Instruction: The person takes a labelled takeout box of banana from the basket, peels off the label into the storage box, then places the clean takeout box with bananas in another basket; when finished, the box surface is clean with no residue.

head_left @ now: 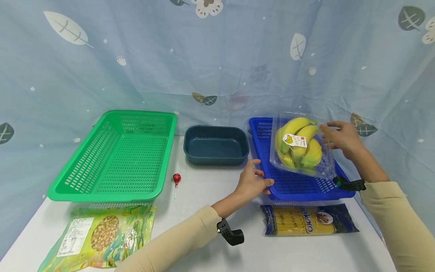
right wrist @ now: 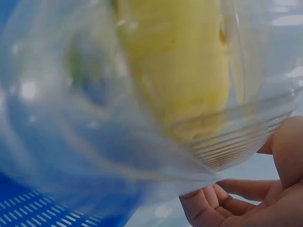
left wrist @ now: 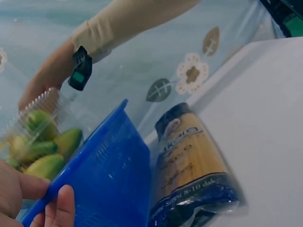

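A clear plastic box of bananas [head_left: 300, 141] with a white label is tilted over the blue basket [head_left: 299, 190]. My right hand [head_left: 343, 138] grips the box by its right edge, fingers and thumb at the ribbed side in the right wrist view. With my left hand [head_left: 251, 179] I hold the basket's left front rim. In the left wrist view the thumb [left wrist: 33, 187] lies on one side of that rim and fingers on the other. A pack of spaghetti [head_left: 309, 220] lies in front of the basket.
A green basket [head_left: 132, 166] stands at the left, with a yellow-green bag of beans or nuts [head_left: 105, 234] before it. Between the baskets are a dark teal bin [head_left: 216, 156] and a red lollipop [head_left: 176, 178]. A patterned curtain [head_left: 217, 56] hangs behind the table.
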A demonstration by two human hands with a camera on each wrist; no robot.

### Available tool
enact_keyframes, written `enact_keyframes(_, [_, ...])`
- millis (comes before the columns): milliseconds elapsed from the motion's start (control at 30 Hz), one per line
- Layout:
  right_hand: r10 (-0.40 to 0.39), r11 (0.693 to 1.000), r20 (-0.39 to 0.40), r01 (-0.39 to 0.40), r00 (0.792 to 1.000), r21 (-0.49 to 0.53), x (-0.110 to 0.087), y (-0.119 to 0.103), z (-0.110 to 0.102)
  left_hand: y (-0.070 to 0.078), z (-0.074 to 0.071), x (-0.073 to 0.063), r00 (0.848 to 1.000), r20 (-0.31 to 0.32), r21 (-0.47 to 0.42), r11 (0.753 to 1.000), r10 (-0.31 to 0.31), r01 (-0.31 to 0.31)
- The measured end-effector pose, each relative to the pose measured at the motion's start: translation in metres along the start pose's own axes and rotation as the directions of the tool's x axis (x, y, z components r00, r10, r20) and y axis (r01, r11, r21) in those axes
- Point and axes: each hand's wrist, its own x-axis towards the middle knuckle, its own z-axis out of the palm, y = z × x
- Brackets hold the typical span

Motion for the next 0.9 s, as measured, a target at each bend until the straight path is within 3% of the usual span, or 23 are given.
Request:
enact_keyframes(267, [-0.011,0.998,-0.022,0.012,1.0,0.061,-0.016,-0.016,0.003,-0.001,0.0,-0.002,1.0,0.018,-0.038,0.999,-0.013,0.014])
enact_keyframes(400, [-0.035,0.998,-0.044,0.037,0.998,0.059,-0.026,-0.028,0.006,0.001,-0.006,-0.011,0.999,0.044,0.08,0.997,0.008,-0.011])
enact_keyframes(500, [-0.061,0.997,-0.072,0.064,0.996,0.049,-0.031,-0.034,0.01,0.005,-0.013,-0.02,0.998,0.055,0.192,0.98,0.035,-0.045])
enact_keyframes(600, [-0.083,0.995,-0.102,0.088,0.991,0.041,-0.035,-0.041,0.014,0.014,-0.018,-0.03,0.997,0.058,0.241,0.968,0.055,-0.067])
enact_keyframes(700, [-0.099,0.992,-0.116,0.107,0.988,0.07,-0.039,-0.047,0.019,0.023,-0.021,-0.038,0.995,0.074,0.231,0.97,0.06,-0.076])
enact_keyframes(900, [-0.113,0.987,-0.15,0.128,0.982,0.098,-0.044,-0.056,0.026,0.034,-0.026,-0.047,0.994,0.09,0.106,0.992,0.056,-0.065])
